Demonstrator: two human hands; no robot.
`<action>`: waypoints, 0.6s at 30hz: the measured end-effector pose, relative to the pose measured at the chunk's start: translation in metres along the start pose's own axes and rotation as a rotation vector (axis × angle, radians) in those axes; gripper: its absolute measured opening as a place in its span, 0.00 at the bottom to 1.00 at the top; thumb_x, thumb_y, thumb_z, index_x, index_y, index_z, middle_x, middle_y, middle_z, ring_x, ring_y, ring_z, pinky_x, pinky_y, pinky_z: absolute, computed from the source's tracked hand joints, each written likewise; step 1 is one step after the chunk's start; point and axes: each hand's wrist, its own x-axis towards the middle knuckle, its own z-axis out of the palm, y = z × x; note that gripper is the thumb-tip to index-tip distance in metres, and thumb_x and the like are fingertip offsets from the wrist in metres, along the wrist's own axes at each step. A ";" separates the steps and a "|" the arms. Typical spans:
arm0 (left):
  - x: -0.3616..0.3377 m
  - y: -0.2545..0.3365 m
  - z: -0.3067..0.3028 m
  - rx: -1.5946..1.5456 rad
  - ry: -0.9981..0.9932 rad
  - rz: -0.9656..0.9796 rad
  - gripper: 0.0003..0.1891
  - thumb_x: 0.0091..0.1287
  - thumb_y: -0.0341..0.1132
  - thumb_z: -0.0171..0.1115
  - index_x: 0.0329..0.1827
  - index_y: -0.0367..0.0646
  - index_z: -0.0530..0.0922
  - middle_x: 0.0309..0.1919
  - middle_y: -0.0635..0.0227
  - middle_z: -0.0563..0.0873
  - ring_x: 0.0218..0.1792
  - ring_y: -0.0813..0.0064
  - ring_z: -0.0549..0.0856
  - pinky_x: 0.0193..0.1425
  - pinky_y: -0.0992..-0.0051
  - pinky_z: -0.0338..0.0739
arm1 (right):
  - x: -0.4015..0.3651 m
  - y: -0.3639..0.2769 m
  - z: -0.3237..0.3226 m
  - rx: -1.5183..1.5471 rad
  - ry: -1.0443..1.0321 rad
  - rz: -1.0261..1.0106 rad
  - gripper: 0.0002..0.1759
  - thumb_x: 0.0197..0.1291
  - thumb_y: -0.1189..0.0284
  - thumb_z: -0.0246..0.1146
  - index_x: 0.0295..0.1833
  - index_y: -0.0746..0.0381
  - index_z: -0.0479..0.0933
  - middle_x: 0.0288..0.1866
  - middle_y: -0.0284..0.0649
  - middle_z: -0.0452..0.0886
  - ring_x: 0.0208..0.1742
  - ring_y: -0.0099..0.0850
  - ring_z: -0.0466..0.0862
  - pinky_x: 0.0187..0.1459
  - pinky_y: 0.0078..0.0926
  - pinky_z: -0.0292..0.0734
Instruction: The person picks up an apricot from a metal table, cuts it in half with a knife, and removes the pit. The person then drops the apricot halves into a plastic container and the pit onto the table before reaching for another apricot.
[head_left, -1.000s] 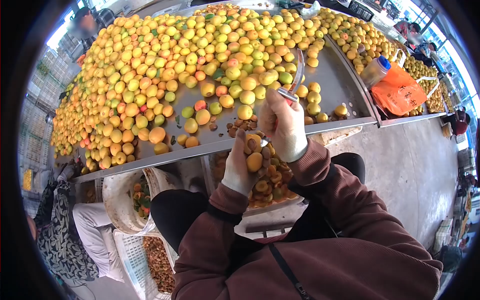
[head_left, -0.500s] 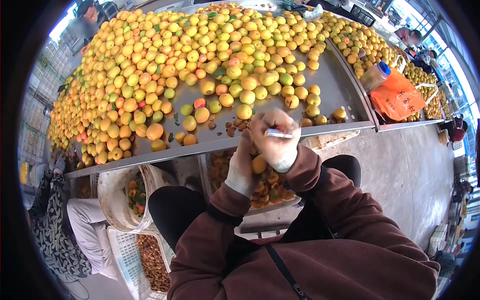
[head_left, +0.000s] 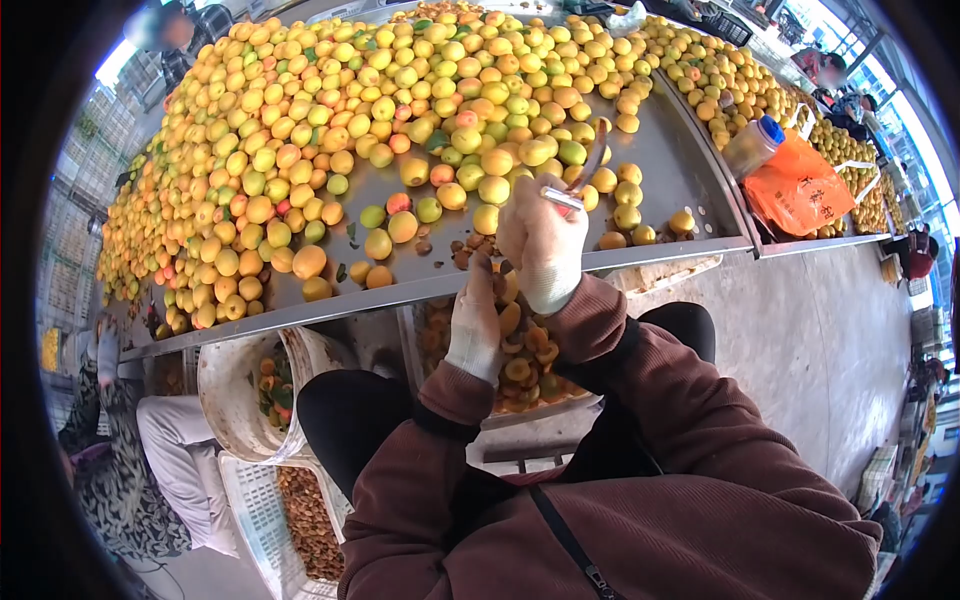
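Observation:
My right hand [head_left: 543, 235], in a pale glove, is closed around a curved knife [head_left: 594, 162]. Its blade points up over the apricots on the table, and a silvery part shows at the top of my fist. Just left of it and lower, my gloved left hand [head_left: 474, 318] is raised with fingers drawn together and dark fingertips. An orange piece of fruit shows beside those fingers, but I cannot tell what they pinch. Below both hands sits a crate of halved apricots [head_left: 517, 370], partly covered by my wrists.
Whole apricots [head_left: 300, 130] are heaped on the metal table [head_left: 690, 165], whose raised front edge runs before me. A white bucket [head_left: 225, 395] and a basket of pits [head_left: 310, 520] stand left. An orange bag [head_left: 797, 190] lies right. A person sits at left.
My right hand has turned upward and slightly left, so the knife blade now shows above it. My left hand has shifted slightly down and left, and the hands are a little farther apart.

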 end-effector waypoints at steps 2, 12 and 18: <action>-0.004 0.006 0.002 -0.154 -0.044 -0.121 0.25 0.76 0.57 0.47 0.47 0.43 0.79 0.37 0.72 0.81 0.37 0.83 0.79 0.40 0.80 0.77 | 0.005 -0.002 -0.003 0.065 0.007 0.062 0.19 0.67 0.70 0.54 0.22 0.54 0.60 0.14 0.26 0.58 0.13 0.19 0.53 0.15 0.21 0.47; 0.021 -0.014 -0.007 -0.167 -0.205 -0.025 0.23 0.76 0.55 0.49 0.53 0.44 0.78 0.35 0.74 0.78 0.37 0.84 0.79 0.38 0.80 0.77 | 0.026 0.009 -0.022 0.321 0.059 0.242 0.22 0.68 0.64 0.54 0.21 0.48 0.56 0.14 0.22 0.53 0.15 0.18 0.51 0.17 0.20 0.47; 0.014 0.008 -0.004 -0.237 -0.166 -0.084 0.21 0.77 0.55 0.46 0.51 0.46 0.76 0.33 0.75 0.77 0.32 0.83 0.79 0.32 0.79 0.75 | 0.030 0.012 -0.015 0.302 -0.016 0.192 0.22 0.69 0.64 0.53 0.21 0.49 0.55 0.14 0.23 0.53 0.14 0.18 0.49 0.15 0.20 0.45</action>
